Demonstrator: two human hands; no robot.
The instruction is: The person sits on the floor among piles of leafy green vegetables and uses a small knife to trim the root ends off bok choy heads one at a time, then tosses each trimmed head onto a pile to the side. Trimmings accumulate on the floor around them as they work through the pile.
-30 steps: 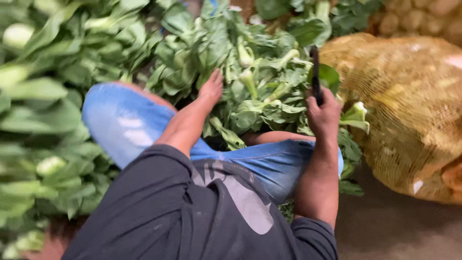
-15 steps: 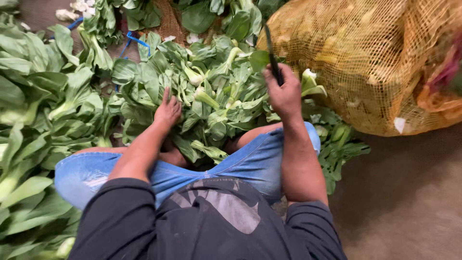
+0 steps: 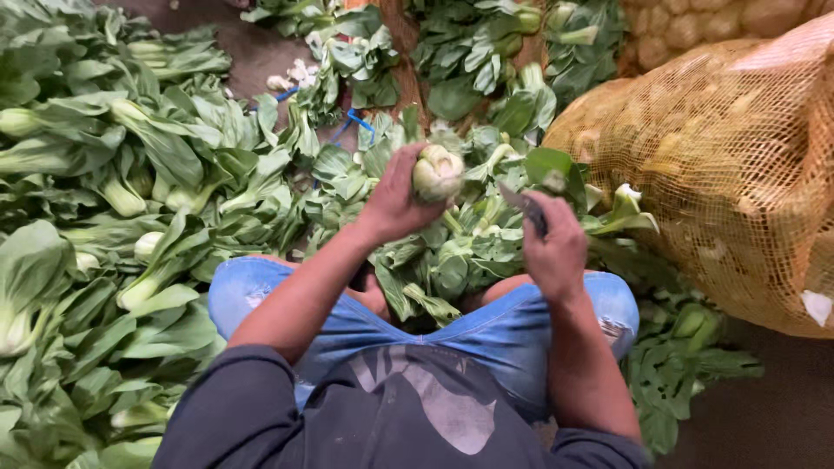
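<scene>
The left hand (image 3: 395,204) is closed around a head of bok choy (image 3: 437,172), lifted above the leafy pile (image 3: 452,260) that lies between the person's knees, its pale cut base facing the camera. The right hand (image 3: 556,252) is clenched on the handle of a small knife (image 3: 524,205), blade pointing up and left toward the bok choy without touching it. A bulging yellow mesh sack (image 3: 730,165) of pale round produce fills the floor at the right, touching the pile's edge, with more loose greens (image 3: 104,217) spread across the floor's left side.
</scene>
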